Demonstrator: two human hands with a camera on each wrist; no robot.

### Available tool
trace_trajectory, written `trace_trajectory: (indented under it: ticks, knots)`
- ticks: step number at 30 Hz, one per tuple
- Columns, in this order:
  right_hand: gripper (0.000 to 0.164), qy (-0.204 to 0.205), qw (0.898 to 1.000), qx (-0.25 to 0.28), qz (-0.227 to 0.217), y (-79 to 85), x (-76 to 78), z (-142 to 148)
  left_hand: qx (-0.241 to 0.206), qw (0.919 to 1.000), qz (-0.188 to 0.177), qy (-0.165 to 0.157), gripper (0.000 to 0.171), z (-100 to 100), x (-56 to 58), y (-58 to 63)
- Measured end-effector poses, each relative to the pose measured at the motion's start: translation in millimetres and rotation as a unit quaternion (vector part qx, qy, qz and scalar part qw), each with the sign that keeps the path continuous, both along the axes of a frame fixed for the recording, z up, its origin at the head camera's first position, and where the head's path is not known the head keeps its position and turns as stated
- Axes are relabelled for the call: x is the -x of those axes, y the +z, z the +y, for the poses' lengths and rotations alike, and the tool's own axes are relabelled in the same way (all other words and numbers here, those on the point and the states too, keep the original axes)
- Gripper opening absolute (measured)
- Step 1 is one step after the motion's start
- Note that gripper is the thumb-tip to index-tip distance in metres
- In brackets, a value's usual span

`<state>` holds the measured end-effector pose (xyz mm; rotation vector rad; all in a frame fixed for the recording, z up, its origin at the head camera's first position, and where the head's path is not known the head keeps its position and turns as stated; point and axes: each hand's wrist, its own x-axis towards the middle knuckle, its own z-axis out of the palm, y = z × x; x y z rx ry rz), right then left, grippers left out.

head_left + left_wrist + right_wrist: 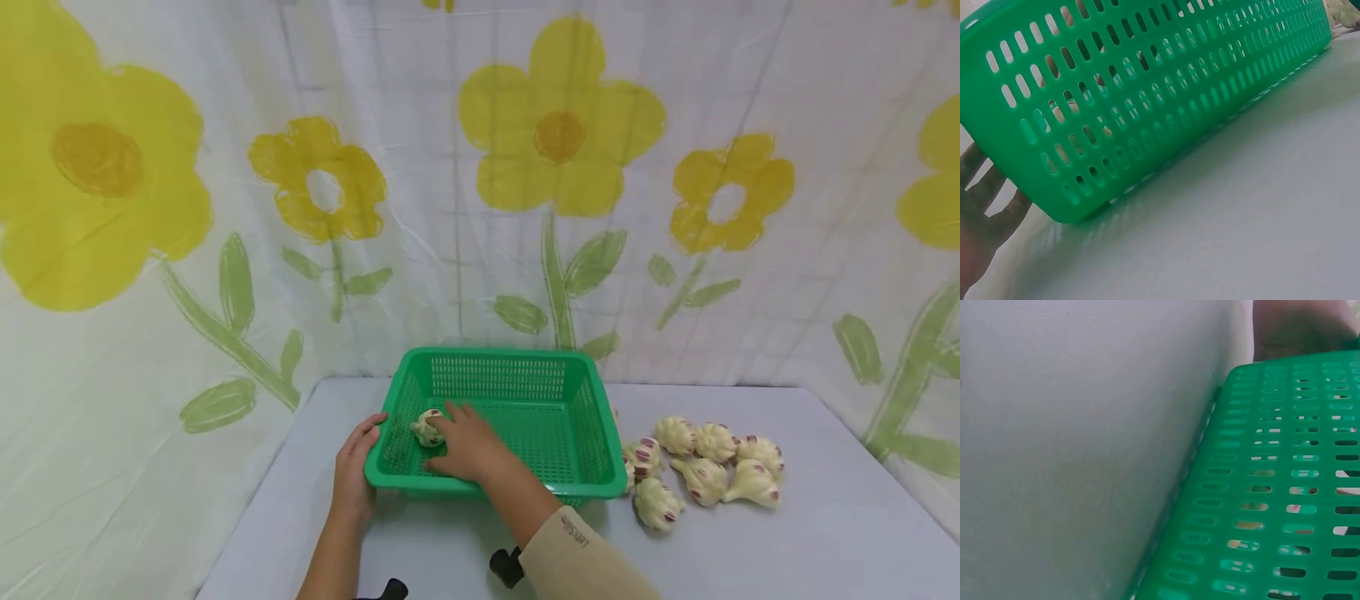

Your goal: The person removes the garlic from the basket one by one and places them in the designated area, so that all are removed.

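Note:
A green plastic basket (495, 482) with slotted walls stands on the table, and one garlic bulb (426, 430) lies inside it near the left wall. My right hand (468, 444) reaches over the near rim into the basket. Its fingers are spread, with one fingertip right at the bulb and the thumb apart from it. At the basket's left side is my left hand (356, 467), its fingertips against the rim. In the left wrist view, the fingers (988, 187) extend toward the outer wall at one corner. The right wrist view shows mostly the basket's slotted side (1260, 487).
Several more garlic bulbs (703, 481) lie in a loose group to the right of the basket, the nearest ones close to its wall. A white cloth covers the table (750, 550). Behind it hangs a white curtain (420, 275) printed with yellow flowers.

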<state>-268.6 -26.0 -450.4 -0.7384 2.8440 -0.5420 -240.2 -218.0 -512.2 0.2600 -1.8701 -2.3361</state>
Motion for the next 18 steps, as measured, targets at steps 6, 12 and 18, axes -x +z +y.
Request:
trace_trajectory:
  ticks: [6,12,18]
  knots:
    - [0.068,0.003,0.999,0.015,-0.033,-0.7,-2.3,0.6,-0.004,1.0,0.0,-0.004,0.048,0.3,-3.1,0.2]
    - [0.069,0.011,0.999,0.027,-0.044,-0.1,-1.1,2.5,-0.005,1.0,-0.003,-0.002,0.047,1.8,-3.0,0.8]
    - [0.068,0.021,0.997,0.032,-0.063,-1.5,0.5,2.6,0.005,1.0,-0.004,-0.002,0.046,2.1,-4.2,3.1]
